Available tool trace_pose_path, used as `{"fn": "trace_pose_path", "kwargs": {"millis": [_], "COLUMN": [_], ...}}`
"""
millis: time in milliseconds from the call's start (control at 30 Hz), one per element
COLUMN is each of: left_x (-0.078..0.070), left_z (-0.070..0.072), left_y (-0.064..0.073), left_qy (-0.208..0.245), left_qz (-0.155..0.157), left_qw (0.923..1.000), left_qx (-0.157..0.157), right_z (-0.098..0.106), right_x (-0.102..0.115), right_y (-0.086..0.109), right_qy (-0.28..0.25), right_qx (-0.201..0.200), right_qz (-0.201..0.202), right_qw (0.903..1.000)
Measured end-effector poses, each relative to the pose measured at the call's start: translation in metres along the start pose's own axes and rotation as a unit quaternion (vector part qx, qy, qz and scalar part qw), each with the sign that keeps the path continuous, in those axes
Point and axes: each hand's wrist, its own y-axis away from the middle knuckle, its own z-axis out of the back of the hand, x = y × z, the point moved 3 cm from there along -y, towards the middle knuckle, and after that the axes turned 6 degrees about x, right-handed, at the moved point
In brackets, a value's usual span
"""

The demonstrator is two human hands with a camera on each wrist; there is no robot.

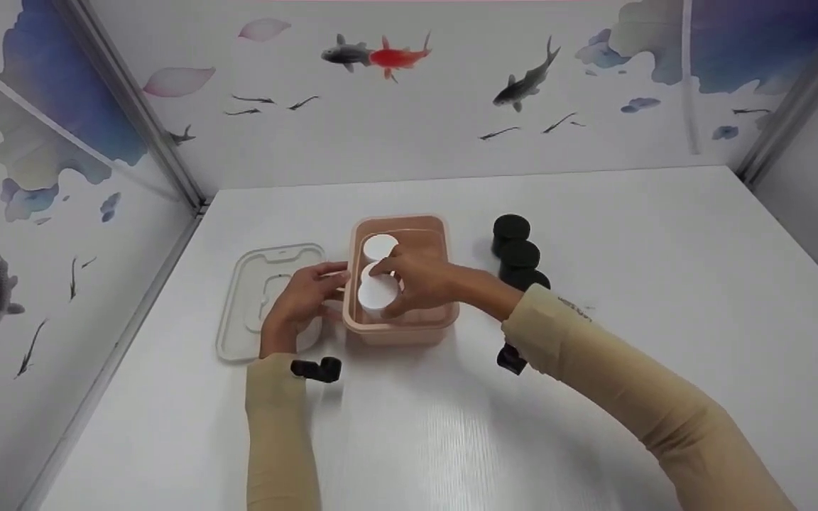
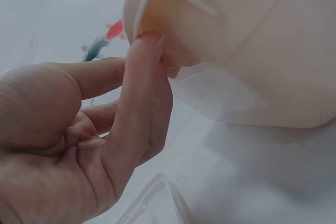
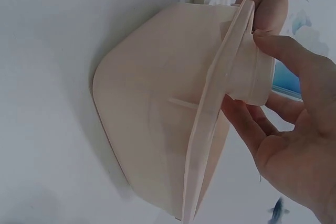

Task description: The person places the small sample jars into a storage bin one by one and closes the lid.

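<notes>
A pink plastic box [image 1: 409, 328] stands in the middle of the table. My right hand [image 1: 427, 280] reaches over it and holds a pale round jar with a white lid [image 1: 378, 292], thumb on one side and fingers on the other. In the right wrist view this jar [image 3: 251, 72] sits at rim height, overlapping the rim. Two more white lids show behind it inside the box, the far one [image 1: 380, 248] in plain sight and the middle one partly covered. My left hand [image 1: 306, 294] is at the box's left side, its fingertips touching the wall just below the rim.
A translucent lid [image 1: 228, 323] lies flat on the left, partly beneath my left hand. Several black round jars [image 1: 511, 231] stand in a row right of the box, the nearer ones hidden behind my right forearm. Printed panels close off the back and sides.
</notes>
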Motion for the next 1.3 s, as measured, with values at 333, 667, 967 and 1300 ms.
{"fn": "trace_pose_path", "kwargs": {"millis": [333, 667, 967, 1300], "left_x": [0.001, 0.0, 0.0, 0.0], "left_z": [0.0, 0.001, 0.0, -0.001], "left_y": [0.0, 0.0, 0.0, 0.0], "left_qy": [0.0, -0.007, -0.006, -0.006], "left_qz": [-0.002, 0.001, 0.001, -0.002], "left_qw": [1.0, 1.0, 1.0, 1.0], "left_qx": [-0.001, -0.006, -0.004, -0.007], "right_z": [-0.005, -0.013, -0.02, -0.018], "right_x": [0.0, -0.001, -0.002, -0.006], "right_y": [-0.012, -0.017, -0.017, -0.007], "right_qy": [0.029, 0.031, 0.039, -0.002], "right_qx": [0.042, 0.036, 0.017, 0.007], "right_qz": [0.025, -0.001, 0.016, 0.041], "right_qw": [0.9984, 0.9989, 0.999, 0.9991]}}
